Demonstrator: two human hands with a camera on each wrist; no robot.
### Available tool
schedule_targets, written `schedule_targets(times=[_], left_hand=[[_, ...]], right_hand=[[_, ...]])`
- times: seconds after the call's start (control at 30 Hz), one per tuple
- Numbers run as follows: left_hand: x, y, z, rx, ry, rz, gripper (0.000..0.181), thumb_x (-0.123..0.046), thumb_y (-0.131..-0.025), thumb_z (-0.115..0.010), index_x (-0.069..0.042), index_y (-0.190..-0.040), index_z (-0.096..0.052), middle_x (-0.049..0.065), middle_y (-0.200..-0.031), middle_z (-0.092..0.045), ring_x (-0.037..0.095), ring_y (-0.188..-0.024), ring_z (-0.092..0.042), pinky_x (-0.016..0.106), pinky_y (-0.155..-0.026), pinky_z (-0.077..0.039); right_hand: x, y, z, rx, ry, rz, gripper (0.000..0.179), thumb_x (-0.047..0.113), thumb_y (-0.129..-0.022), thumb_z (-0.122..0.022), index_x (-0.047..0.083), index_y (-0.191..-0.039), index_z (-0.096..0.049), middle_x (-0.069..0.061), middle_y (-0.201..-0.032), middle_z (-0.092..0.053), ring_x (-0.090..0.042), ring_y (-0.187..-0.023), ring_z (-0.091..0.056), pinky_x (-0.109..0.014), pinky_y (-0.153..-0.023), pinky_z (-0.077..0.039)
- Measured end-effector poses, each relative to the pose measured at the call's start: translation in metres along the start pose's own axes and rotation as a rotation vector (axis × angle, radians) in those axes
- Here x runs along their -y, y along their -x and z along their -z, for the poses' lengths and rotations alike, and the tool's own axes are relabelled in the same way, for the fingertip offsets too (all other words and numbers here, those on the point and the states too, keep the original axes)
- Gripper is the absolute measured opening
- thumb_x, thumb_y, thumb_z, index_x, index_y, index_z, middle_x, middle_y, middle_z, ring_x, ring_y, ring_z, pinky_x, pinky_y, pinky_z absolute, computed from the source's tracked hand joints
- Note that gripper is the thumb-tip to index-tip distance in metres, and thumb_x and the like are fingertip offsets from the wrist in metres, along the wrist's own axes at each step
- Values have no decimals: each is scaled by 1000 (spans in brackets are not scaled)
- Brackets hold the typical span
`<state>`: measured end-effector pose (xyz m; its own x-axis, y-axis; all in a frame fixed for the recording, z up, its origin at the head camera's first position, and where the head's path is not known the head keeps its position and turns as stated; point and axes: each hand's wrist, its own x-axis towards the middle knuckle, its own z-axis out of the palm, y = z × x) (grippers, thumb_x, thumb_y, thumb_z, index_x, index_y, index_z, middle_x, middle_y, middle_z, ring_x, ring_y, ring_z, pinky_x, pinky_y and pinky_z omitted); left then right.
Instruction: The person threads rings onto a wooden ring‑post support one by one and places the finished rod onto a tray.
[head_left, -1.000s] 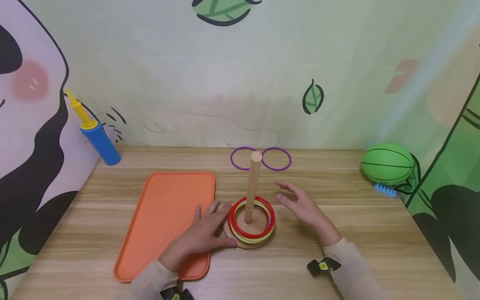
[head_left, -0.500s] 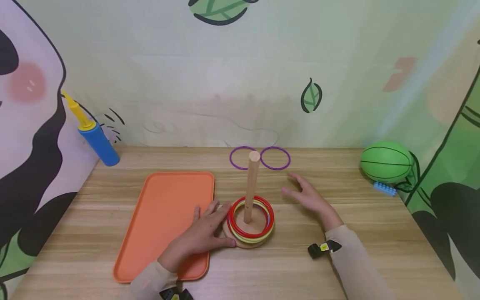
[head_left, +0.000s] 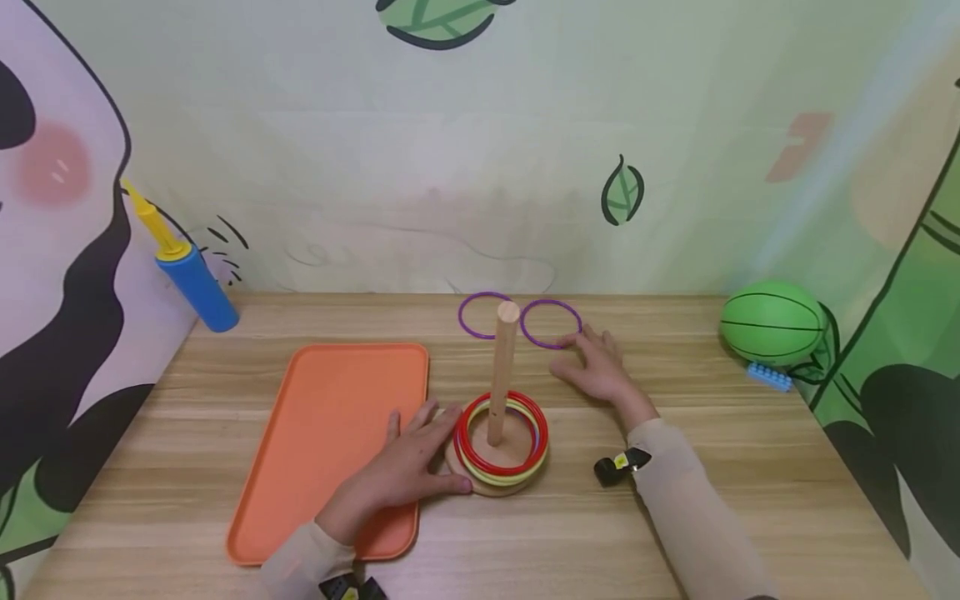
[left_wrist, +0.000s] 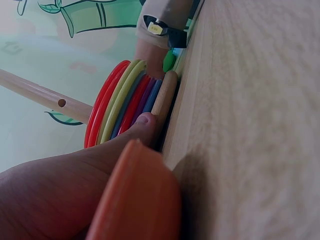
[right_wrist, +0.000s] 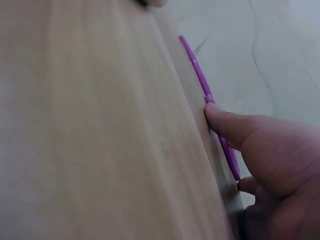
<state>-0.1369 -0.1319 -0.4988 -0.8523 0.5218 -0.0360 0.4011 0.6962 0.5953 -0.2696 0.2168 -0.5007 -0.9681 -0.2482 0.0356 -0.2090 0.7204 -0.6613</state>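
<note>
A round wooden base with an upright peg point(head_left: 503, 375) stands mid-table. Stacked round the peg's foot are several thin rings, with a red ring point(head_left: 543, 433) on top; red, yellow, blue and purple edges show in the left wrist view. My left hand point(head_left: 401, 467) rests against the base's left side, fingers extended, thumb point(left_wrist: 145, 121) at its edge. Behind the peg lie two purple rings. At the near edge of the right-hand purple ring point(head_left: 531, 340) is my right hand point(head_left: 596, 367), a fingertip touching the rim and the thumb a little apart from it.
An orange tray point(head_left: 345, 392) lies left of the base, partly under my left forearm. A blue and yellow hand pump point(head_left: 197, 287) stands back left. At the back right are a green ball point(head_left: 772, 321) and a light blue toy block point(head_left: 769, 377). A printed cloth backs the table.
My right hand has moved away from me and leftward to the right-hand purple ring, which has shifted slightly toward me. The left hand and the ring stack have stayed put.
</note>
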Motion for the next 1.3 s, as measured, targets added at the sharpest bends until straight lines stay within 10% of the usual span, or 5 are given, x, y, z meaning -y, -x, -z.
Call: schedule_targets(times=[0.33,1.0,1.17,1.3], left_hand=[[-1,0,0,3,8,2,107,-61,-87,-80,-12,-168,-29,5,-172,-31,38,-162,-6,72,-120,14],[0,0,0,-10,10,-14,107,-61,-87,-80,-8,-167,-30,9,-171,-32,40,-162,-6,74,-119,13],[0,0,0,-8,11,-12,107,-60,-87,-81,-8,-167,-31,9,-171,-33,39,-162,-6,75,-118,13],[1,-1,-1,-13,3,-10,107,-60,-87,-81,-9,-167,-31,10,-170,-35,39,-162,-6,75,-118,13]], right_hand=[[-5,9,-6,-90,-21,66,30,26,-92,-83,4,-92,-62,-41,-159,-33,-64,-151,-15,-67,-125,-2],[-7,32,-9,-138,-149,58,28,19,-88,-88,6,-89,-64,-34,-155,-45,-52,-146,-38,-62,-123,-26],[-5,32,-4,-175,-210,33,29,21,-90,-87,5,-94,-63,-20,-117,-66,-37,-113,-58,-48,-100,-45],[-3,33,6,-203,-279,-14,29,21,-94,-82,3,-101,-61,-25,-120,-66,-41,-112,-57,-49,-96,-44]])
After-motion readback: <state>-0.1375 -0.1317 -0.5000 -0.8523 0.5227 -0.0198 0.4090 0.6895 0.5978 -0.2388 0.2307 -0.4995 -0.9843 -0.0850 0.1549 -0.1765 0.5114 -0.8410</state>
